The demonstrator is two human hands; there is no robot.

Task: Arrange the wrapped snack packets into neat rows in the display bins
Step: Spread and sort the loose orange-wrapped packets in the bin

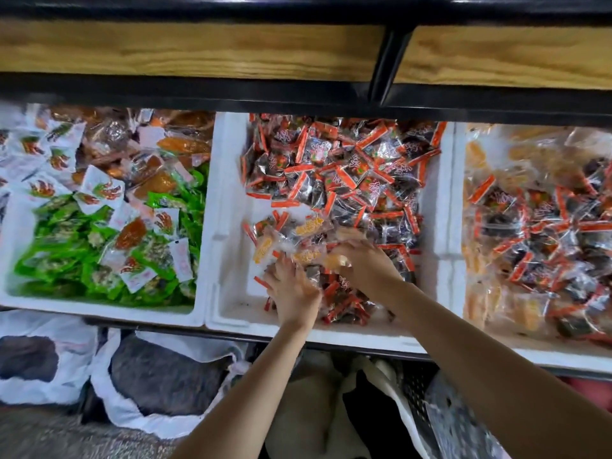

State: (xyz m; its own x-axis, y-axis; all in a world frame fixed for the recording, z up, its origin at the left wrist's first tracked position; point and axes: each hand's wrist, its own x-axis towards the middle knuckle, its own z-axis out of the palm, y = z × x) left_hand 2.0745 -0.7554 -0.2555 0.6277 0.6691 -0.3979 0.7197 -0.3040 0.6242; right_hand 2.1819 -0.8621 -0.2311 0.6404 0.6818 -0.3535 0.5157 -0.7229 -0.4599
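While both grips work in the white foam mid bin (228, 210), the yellow-orange clear-wrapped snack packets (308, 226) lie at 12 o'clock of the left grip (293, 293) – released, w/ fingers spread; right grip (364, 265) nearer, state too blurred to tell. Long axes mixed.

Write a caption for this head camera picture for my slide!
A left hand and right hand work among red-edged packets in the middle bin, beside a bin of green packets.
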